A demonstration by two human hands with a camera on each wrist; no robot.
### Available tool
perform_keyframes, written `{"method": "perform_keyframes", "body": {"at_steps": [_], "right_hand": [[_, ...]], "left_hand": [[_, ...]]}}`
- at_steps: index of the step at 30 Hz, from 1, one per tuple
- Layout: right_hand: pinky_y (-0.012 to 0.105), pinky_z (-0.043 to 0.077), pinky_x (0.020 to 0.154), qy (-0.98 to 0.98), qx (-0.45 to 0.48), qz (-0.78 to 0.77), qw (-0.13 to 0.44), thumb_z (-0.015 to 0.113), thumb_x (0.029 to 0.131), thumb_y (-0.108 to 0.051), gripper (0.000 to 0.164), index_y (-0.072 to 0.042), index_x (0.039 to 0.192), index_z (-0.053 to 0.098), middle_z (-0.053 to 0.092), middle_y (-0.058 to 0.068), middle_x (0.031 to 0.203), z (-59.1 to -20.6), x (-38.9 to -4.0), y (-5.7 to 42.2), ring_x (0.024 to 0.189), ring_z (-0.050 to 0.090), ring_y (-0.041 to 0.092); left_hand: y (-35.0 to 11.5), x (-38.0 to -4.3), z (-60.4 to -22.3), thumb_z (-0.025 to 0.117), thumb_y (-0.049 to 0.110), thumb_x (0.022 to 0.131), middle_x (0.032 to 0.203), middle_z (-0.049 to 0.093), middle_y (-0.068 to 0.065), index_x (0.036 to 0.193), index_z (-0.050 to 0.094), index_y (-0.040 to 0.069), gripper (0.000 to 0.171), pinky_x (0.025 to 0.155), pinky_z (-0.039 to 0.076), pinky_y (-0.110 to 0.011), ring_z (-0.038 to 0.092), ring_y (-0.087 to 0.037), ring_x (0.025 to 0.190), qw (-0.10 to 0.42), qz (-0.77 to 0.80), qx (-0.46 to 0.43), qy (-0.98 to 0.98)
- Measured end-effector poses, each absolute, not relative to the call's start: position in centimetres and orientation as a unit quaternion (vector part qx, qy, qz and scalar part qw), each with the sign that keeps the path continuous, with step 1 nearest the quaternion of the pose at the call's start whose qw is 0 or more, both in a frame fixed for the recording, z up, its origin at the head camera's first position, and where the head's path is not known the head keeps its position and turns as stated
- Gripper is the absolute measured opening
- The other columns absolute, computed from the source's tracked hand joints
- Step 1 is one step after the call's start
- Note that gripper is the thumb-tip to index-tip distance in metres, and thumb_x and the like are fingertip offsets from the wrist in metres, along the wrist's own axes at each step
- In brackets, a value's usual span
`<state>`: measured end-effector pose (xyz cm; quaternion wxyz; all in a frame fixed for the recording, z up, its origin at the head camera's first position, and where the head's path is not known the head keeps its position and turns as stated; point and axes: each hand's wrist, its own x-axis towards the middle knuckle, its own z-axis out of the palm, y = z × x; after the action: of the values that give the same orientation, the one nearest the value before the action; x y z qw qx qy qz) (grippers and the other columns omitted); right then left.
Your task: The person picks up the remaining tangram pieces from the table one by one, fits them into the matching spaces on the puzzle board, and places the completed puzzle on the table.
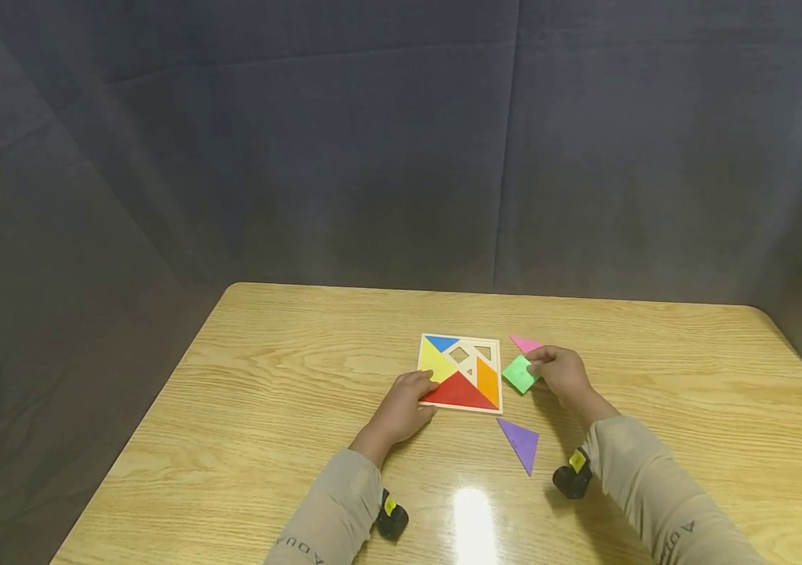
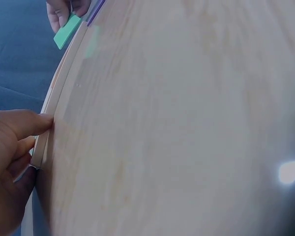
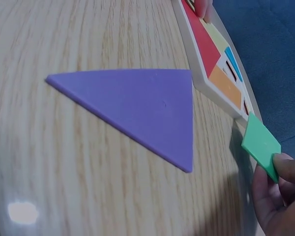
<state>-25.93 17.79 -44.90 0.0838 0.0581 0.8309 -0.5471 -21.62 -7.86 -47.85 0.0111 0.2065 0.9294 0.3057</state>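
My right hand (image 1: 562,375) pinches a green square tile (image 1: 519,374) between thumb and fingers, just off the right side of a wooden tangram board (image 1: 461,409). In the right wrist view the green tile (image 3: 260,142) is tilted up above the table. My left hand (image 1: 404,404) grips the board's near left corner, thumb at the front edge and fingertips over the yellow and red pieces. Set in the board are a yellow triangle (image 1: 435,361), a red triangle (image 1: 459,392), a blue triangle (image 1: 441,343) and an orange parallelogram (image 1: 488,382). Three recesses at its upper right hold no piece.
A purple triangle (image 1: 523,443) lies on the wooden table (image 1: 267,392) in front of the board's right corner. Partly behind the right hand is a pink triangle (image 1: 524,344). A dark cloth (image 1: 373,173) hangs beyond the table's far edge.
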Motion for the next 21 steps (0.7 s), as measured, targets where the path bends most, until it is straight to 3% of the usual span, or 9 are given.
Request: {"method": "perform_keyframes", "body": {"at_steps": [8, 21], "right_hand": [[0.023, 0.05, 0.065, 0.819, 0.06, -0.565, 0.085, 0.048, 0.082, 0.006, 0.024, 0.014, 0.105, 0.05, 0.051, 0.012, 0.087, -44.9, -25.9, 17.3, 0.071, 0.048, 0.012], [0.025, 0.05, 0.065, 0.811, 0.073, -0.573, 0.092, 0.049, 0.084, 0.003, 0.024, 0.012, 0.107, 0.05, 0.051, 0.017, 0.098, -45.2, -26.1, 16.7, 0.075, 0.049, 0.014]], "left_hand": [[-7.9, -21.7, -48.0, 0.06, 0.013, 0.08, 0.126, 0.043, -0.008, 0.112, 0.056, 0.003, 0.034, 0.098, 0.027, -0.033, 0.032, -0.024, 0.119, 0.01, 0.307, 0.204, 0.93], [-8.0, -21.8, -48.1, 0.06, 0.014, 0.08, 0.127, 0.042, -0.008, 0.113, 0.055, 0.004, 0.035, 0.098, 0.027, -0.033, 0.032, -0.023, 0.12, 0.013, 0.307, 0.202, 0.93]]}}
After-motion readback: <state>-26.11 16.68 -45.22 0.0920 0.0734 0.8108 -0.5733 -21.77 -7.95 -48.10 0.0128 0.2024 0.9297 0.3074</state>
